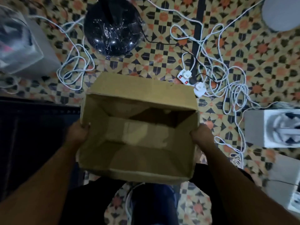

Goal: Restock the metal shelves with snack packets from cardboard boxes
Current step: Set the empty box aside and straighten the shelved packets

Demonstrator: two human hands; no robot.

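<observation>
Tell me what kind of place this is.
Probably a back room or home storage space: patterned tile floor, loose white cables around a power strip, and an empty cardboard box held in both hands.

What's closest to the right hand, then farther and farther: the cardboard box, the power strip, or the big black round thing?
From the right hand, in the head view:
1. Cardboard box: the hand grips its right wall.
2. Power strip: on the floor just beyond the box's far right corner.
3. Black round base: farthest, up at the top, left of the strip.
</observation>
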